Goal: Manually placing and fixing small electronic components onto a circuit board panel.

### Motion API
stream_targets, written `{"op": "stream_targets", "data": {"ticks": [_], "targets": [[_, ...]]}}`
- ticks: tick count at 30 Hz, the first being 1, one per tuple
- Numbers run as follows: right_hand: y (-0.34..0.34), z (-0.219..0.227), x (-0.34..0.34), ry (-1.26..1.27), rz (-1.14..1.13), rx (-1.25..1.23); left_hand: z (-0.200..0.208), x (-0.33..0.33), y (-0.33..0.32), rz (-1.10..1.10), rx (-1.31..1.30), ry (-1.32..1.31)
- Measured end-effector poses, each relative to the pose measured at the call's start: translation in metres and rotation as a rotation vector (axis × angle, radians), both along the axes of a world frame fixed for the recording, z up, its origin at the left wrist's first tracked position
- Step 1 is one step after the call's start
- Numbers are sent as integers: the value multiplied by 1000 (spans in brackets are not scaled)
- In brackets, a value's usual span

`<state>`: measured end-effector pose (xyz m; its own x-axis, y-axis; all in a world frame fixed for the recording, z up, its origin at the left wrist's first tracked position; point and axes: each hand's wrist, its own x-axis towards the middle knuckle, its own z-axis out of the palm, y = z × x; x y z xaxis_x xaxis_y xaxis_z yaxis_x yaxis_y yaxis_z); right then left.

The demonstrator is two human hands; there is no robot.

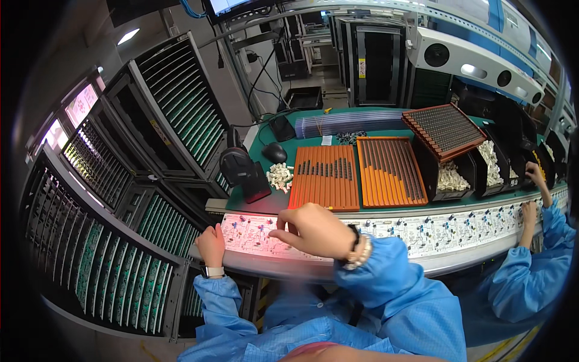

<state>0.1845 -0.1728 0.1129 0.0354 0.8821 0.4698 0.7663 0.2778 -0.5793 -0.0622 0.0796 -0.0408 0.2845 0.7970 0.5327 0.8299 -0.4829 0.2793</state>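
A long row of white printed circuit boards [244,232], dotted with small components, lies along the metal rail in front of me. At its left end, my left hand [210,245] has its fingers curled and closed on the edge of the nearest board. My right hand [318,229] hovers above the boards with thumb and index finger brought together in a pinch. Anything between those fingertips is too small to make out. Just beyond the right hand stands an orange slotted tray [324,193] partly filled with dark components. Reddish light falls on the boards between my hands.
Another orange tray [386,181] and a tilted brown tray [445,130] stand to the right, by black bins [453,193] of white connectors. Loose white connectors [279,177], a mouse [275,152] and a scanner [238,169] lie left. Board racks [175,90] flank me. A co-worker's hands [534,175] work far right.
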Motion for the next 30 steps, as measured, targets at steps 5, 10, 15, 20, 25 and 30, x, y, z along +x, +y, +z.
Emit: {"op": "stream_targets", "data": {"ticks": [5,10,15,20,25,30], "targets": [[-68,84,14,108,104,228,-3,-1,0,28,29,17],[-115,91,27,361,180,539,0,1,-1,9,113,-44],[-126,96,0,417,427,441,1,-1,0,11,75,-22],[-128,106,-19,163,132,562,8,2,-2,-7,29,1],[-127,119,-5,-84,162,544,2,1,3,-39,3,45],[-119,120,-19,-63,-17,512,6,1,0,-72,-18,22]]}}
